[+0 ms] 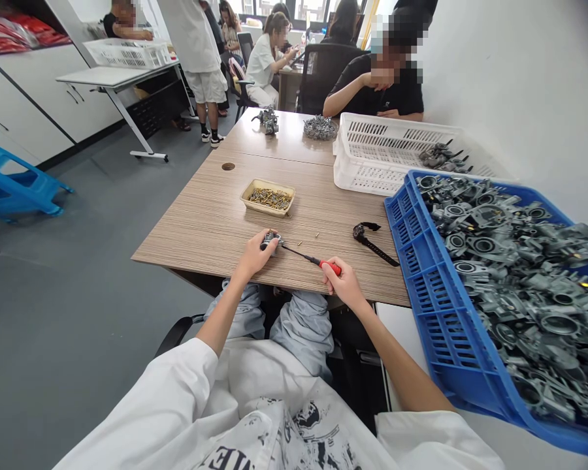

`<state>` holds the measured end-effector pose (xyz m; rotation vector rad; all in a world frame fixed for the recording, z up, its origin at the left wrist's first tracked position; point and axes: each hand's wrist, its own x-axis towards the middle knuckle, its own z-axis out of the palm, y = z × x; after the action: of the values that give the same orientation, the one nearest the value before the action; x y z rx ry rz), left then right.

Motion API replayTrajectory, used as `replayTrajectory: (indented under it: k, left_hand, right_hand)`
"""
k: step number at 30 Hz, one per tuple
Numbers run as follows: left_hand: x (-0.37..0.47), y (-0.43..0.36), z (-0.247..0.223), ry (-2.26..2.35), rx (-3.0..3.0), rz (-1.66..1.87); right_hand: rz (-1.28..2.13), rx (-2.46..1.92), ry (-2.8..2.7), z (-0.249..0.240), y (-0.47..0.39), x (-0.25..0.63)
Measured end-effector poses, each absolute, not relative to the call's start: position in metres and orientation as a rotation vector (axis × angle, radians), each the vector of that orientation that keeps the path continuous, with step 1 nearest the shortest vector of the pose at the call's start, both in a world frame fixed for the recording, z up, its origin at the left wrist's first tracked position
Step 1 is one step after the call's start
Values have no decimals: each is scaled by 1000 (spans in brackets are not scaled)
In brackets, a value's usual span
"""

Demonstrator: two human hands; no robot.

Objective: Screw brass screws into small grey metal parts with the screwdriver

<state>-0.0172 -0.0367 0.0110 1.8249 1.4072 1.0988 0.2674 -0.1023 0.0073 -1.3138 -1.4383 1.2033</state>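
My left hand is closed around a small grey metal casting, which looks like a carburetor body, near the table's front edge. In my right hand is a screwdriver with a red and black handle. Its thin dark shaft points left, and the tip meets the casting's right side; the exact contact is too small to make out. Two small brass-coloured pieces lie on the table just beyond the shaft. Behind my hands sits a cream tray full of small brass and silver parts.
A black wristwatch lies right of my hands. Along the right stand a blue crate heaped with grey castings and a white crate with a few more. Metal parts are piled at the far end, where a person sits.
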Motion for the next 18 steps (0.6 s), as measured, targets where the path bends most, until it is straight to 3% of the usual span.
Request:
replayTrajectory:
  k: [18]
  left_hand:
    - [-17,-35,8,1419,1825,1093]
  right_hand:
    - [1194,-1330,-1446,4,-101,268]
